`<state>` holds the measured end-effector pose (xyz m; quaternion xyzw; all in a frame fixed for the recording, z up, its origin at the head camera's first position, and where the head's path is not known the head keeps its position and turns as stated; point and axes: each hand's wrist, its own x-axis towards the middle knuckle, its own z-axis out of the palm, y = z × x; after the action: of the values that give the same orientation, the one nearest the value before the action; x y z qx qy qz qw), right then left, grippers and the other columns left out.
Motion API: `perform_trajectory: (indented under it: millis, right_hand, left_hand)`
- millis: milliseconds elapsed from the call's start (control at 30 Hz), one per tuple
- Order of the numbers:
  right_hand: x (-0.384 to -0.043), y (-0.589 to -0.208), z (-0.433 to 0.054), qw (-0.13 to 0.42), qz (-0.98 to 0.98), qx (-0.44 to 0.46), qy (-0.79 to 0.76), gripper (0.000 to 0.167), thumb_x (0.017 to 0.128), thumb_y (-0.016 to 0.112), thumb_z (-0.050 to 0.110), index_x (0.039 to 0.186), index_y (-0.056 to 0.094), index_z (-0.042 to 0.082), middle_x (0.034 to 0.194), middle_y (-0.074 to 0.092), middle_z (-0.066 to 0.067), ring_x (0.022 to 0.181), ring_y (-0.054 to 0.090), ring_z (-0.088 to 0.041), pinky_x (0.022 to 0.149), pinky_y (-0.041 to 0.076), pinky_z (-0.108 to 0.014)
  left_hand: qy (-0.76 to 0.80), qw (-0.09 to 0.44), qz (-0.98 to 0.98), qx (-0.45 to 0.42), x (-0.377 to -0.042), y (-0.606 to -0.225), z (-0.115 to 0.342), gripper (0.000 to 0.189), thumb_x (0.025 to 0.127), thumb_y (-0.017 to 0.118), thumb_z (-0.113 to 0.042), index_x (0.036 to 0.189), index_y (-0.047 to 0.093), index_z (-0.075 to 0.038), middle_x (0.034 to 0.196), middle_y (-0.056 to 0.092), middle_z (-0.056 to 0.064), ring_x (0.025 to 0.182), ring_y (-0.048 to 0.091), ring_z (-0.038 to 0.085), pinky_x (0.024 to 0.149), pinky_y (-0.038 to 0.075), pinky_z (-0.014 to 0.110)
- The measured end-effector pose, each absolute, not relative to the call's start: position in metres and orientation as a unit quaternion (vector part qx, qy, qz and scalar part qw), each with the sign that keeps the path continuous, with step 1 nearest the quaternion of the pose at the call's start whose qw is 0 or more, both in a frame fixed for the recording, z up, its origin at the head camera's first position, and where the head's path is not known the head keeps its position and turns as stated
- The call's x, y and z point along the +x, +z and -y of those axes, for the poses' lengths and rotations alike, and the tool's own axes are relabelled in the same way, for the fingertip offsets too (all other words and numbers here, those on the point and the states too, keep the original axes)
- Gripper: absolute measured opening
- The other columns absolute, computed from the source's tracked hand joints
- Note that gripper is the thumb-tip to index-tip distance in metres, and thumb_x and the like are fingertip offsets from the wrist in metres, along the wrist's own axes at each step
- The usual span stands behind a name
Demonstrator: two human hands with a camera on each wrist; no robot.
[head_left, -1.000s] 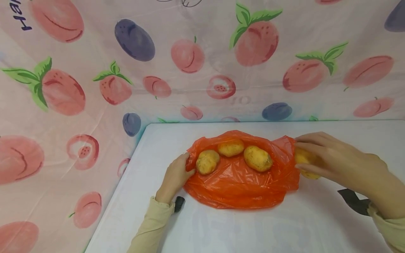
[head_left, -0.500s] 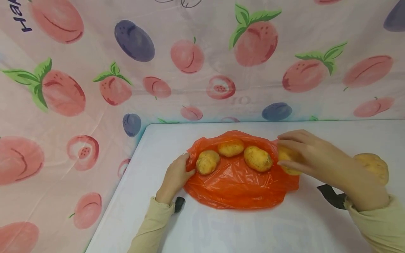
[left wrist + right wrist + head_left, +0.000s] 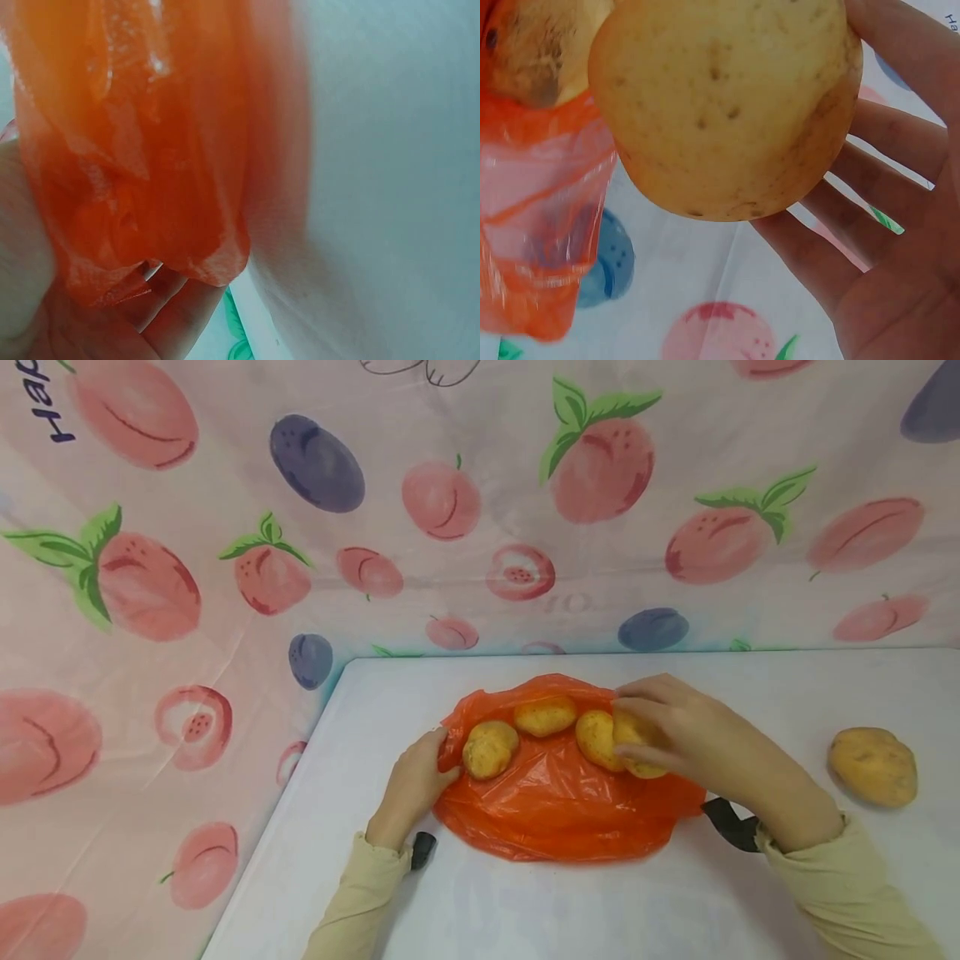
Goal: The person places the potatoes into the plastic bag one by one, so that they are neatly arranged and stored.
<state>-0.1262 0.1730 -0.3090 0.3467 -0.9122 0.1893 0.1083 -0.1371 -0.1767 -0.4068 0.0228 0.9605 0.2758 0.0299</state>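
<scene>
An orange-red plastic bag [image 3: 555,818] lies spread on the white table, its mouth gaping. Three potatoes rest in it: a left potato [image 3: 490,750], a middle potato [image 3: 545,716] and a right potato [image 3: 597,740]. My left hand [image 3: 411,789] grips the bag's left edge; in the left wrist view the film [image 3: 150,172] bunches between thumb and fingers. A further potato [image 3: 727,112] is held in my right hand [image 3: 697,735], thumb and fingers around its sides. It hangs over the bag's right part and overlaps the right potato in the head view.
Another potato [image 3: 873,767] sits on the table [image 3: 795,910] at the right. Fruit-printed cloth [image 3: 465,410] covers the wall behind and the left side. A dark strap [image 3: 731,825] hangs at the right wrist, and a black piece [image 3: 423,850] shows at the left.
My right hand has moved left with its potato, from beside the bag to over it. The potato on the right is now fully uncovered. The left hand keeps its place at the bag's edge.
</scene>
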Motion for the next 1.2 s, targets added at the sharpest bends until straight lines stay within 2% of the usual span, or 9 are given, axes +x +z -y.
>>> perform_trajectory:
  millis: [267, 667, 900, 1033, 1200]
  right_hand:
    - [-0.129, -0.317, -0.157, 0.098, 0.907, 0.356, 0.201, 0.052, 0.081, 0.082, 0.034, 0.121, 0.069, 0.004, 0.123, 0.063, -0.010, 0.116, 0.057, -0.028, 0.092, 0.056, -0.048]
    - [-0.137, -0.330, -0.135, 0.120, 0.904, 0.364, 0.190, 0.050, 0.079, 0.083, 0.034, 0.114, 0.071, 0.001, 0.116, 0.067, -0.013, 0.111, 0.061, -0.031, 0.089, 0.057, -0.046]
    - [-0.137, -0.335, -0.119, 0.105, 0.912, 0.347, 0.192, 0.053, 0.083, 0.080, 0.039, 0.118, 0.069, 0.001, 0.119, 0.066, -0.013, 0.114, 0.061, -0.030, 0.095, 0.055, -0.047]
    - [-0.138, -0.337, -0.112, 0.094, 0.916, 0.336, 0.196, 0.056, 0.082, 0.080, 0.041, 0.120, 0.069, 0.002, 0.121, 0.064, -0.012, 0.114, 0.062, -0.028, 0.094, 0.056, -0.045]
    - [-0.140, -0.341, -0.103, 0.075, 0.918, 0.328, 0.209, 0.054, 0.081, 0.082, 0.037, 0.120, 0.068, 0.001, 0.123, 0.063, -0.012, 0.117, 0.059, -0.028, 0.096, 0.055, -0.045]
  left_hand:
    - [0.284, 0.033, -0.958, 0.019, -0.138, -0.408, 0.177, 0.067, 0.087, 0.076, -0.014, 0.147, 0.047, -0.010, 0.140, 0.058, 0.009, 0.125, 0.055, 0.030, 0.106, 0.047, 0.050]
    - [0.281, 0.032, -0.959, 0.021, -0.140, -0.409, 0.177, 0.067, 0.087, 0.077, -0.015, 0.147, 0.047, -0.010, 0.139, 0.058, 0.009, 0.125, 0.056, 0.030, 0.106, 0.047, 0.050]
    - [0.285, 0.034, -0.958, 0.020, -0.139, -0.409, 0.177, 0.067, 0.087, 0.077, -0.016, 0.147, 0.046, -0.011, 0.139, 0.058, 0.009, 0.126, 0.055, 0.029, 0.107, 0.046, 0.050]
    - [0.284, 0.037, -0.958, 0.019, -0.139, -0.408, 0.177, 0.068, 0.087, 0.077, -0.016, 0.148, 0.046, -0.010, 0.139, 0.058, 0.009, 0.126, 0.055, 0.029, 0.107, 0.046, 0.050]
    - [0.285, 0.040, -0.958, 0.017, -0.138, -0.407, 0.177, 0.068, 0.088, 0.076, -0.016, 0.148, 0.045, -0.010, 0.140, 0.057, 0.009, 0.127, 0.054, 0.029, 0.107, 0.046, 0.050]
